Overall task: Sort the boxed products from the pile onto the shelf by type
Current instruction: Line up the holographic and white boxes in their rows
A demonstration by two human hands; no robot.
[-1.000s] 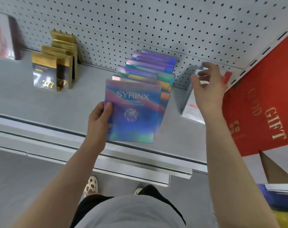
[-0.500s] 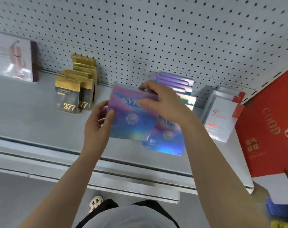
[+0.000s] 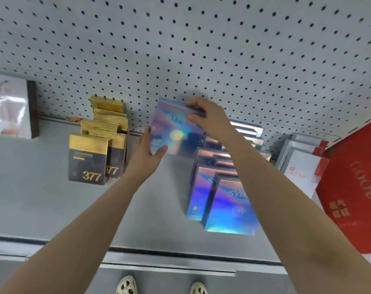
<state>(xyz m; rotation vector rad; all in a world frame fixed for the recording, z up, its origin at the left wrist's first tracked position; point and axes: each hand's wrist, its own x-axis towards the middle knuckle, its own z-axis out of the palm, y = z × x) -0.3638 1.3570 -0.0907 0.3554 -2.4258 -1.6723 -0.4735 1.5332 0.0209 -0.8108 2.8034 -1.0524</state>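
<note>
Grey perforated pegboard (image 3: 201, 49) backs a matte grey shelf (image 3: 42, 209). Glossy red carton (image 3: 354, 198) at 3 o'clock, gold letters "GOOD". Row of iridescent foil boxes (image 3: 229, 206) at 4 o'clock. Dark-and-gold boxes (image 3: 89, 160) at 9 o'clock, marked "377". Held holographic box (image 3: 176, 132) at centre, upright against the pegboard, lettering partly covered. Right hand (image 3: 210, 117) grips its top edge; left hand (image 3: 148, 149) pinches its lower-left corner.

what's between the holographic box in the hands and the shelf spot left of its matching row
Nothing visible. Both hands, left and right, hold the holographic box by the pegboard, over bare shelf between the gold 377 boxes and the holographic row.
</note>
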